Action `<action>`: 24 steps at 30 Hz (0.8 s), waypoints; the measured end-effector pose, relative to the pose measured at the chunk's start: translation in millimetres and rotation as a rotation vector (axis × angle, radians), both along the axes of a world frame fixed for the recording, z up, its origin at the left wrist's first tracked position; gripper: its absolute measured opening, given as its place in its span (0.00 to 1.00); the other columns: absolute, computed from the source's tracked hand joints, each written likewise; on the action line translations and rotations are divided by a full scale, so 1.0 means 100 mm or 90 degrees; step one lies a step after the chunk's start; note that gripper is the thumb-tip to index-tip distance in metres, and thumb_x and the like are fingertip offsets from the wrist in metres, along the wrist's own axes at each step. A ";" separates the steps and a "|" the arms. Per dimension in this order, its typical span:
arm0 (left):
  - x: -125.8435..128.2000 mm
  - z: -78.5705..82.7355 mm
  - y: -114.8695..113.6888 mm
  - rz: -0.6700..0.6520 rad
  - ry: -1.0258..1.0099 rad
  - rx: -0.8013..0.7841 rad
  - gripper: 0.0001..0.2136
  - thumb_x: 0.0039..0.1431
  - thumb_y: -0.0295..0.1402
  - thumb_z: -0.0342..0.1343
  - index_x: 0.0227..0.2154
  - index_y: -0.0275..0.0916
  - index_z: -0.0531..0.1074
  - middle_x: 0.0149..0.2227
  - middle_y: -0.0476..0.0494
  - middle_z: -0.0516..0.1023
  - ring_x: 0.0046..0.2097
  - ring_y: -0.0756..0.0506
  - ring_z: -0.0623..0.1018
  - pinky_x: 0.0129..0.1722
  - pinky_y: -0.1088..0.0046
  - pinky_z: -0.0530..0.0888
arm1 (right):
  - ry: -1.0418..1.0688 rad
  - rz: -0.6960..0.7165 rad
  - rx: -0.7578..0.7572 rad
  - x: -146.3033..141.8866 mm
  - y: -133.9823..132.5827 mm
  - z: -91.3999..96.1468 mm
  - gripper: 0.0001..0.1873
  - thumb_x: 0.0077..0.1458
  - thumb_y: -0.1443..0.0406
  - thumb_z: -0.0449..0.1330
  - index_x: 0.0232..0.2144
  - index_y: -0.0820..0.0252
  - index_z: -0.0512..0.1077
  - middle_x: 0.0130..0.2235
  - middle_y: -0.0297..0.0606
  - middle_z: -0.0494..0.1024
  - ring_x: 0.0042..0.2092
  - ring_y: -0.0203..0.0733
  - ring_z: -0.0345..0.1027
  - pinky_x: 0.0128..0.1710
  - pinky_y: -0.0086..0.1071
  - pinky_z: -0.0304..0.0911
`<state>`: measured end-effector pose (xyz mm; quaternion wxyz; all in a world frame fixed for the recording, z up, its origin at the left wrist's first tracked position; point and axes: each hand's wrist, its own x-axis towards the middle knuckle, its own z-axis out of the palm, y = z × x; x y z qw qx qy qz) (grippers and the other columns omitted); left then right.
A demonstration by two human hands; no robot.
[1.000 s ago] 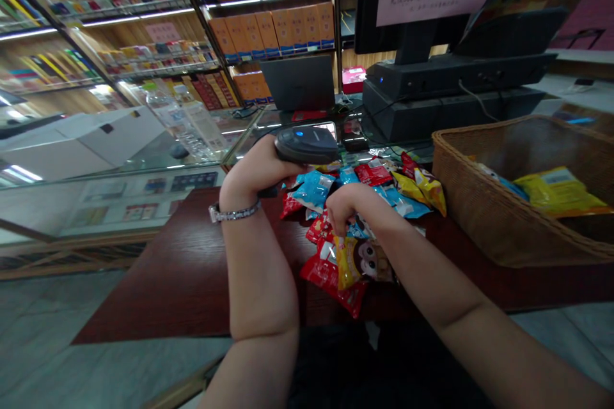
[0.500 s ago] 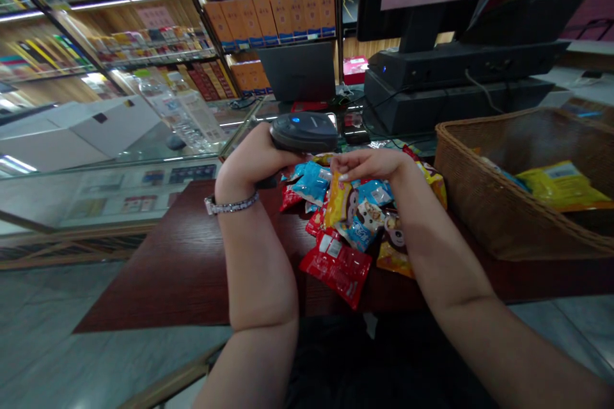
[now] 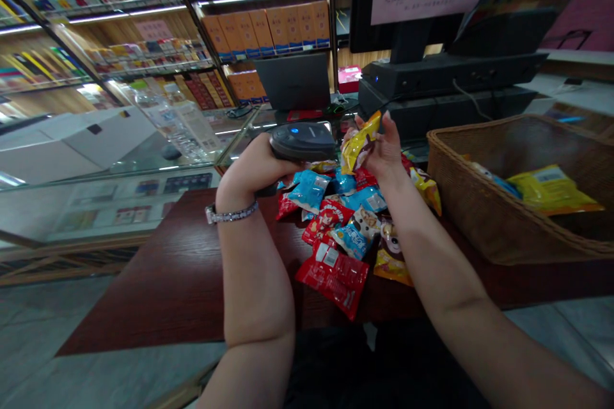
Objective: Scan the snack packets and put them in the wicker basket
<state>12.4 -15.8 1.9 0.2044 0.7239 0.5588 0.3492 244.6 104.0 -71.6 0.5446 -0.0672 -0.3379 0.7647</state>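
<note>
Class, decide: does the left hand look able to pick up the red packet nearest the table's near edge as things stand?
Probably not: the left hand holds the black scanner, though the red packet itself lies largely uncovered.

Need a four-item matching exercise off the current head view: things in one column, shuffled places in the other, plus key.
Things
1. handheld scanner
2. dark laptop
3. wicker basket
4. yellow packet above the packet pile

Places
A. at the right of the view, beside the pile
B. held in the right hand
C. at the back, in front of shelves with orange boxes
D. gripped in the left hand

Pairs: 1-D, 2-C, 3-A, 4-B
</note>
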 end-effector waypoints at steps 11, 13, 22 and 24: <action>0.00 -0.02 0.05 -0.040 -0.018 -0.005 0.14 0.46 0.36 0.67 0.35 0.35 0.77 0.24 0.46 0.77 0.23 0.47 0.74 0.23 0.72 0.72 | 0.180 -0.063 -0.126 0.03 0.17 0.04 0.09 0.56 0.57 0.57 0.31 0.56 0.71 0.30 0.33 0.77 0.38 0.41 0.75 0.46 0.44 0.74; 0.00 -0.02 0.06 -0.045 -0.010 -0.003 0.15 0.46 0.36 0.67 0.37 0.35 0.78 0.26 0.45 0.79 0.24 0.46 0.75 0.24 0.72 0.73 | 0.204 -0.081 -0.149 0.03 0.20 0.00 0.08 0.56 0.59 0.57 0.30 0.55 0.70 0.30 0.31 0.78 0.38 0.40 0.74 0.49 0.45 0.73; 0.06 0.02 0.05 -0.054 0.003 -0.013 0.09 0.47 0.34 0.66 0.31 0.36 0.78 0.22 0.47 0.77 0.24 0.47 0.75 0.25 0.73 0.73 | 0.137 -0.099 -0.140 0.04 0.18 -0.03 0.08 0.56 0.58 0.57 0.35 0.52 0.74 0.32 0.32 0.80 0.41 0.42 0.75 0.52 0.50 0.70; 0.09 0.03 0.05 -0.044 -0.007 0.014 0.13 0.45 0.33 0.67 0.35 0.36 0.79 0.27 0.45 0.80 0.27 0.46 0.76 0.27 0.72 0.75 | 0.112 -0.078 -0.110 0.03 0.14 -0.01 0.11 0.56 0.57 0.56 0.37 0.52 0.75 0.35 0.34 0.81 0.42 0.45 0.76 0.50 0.55 0.70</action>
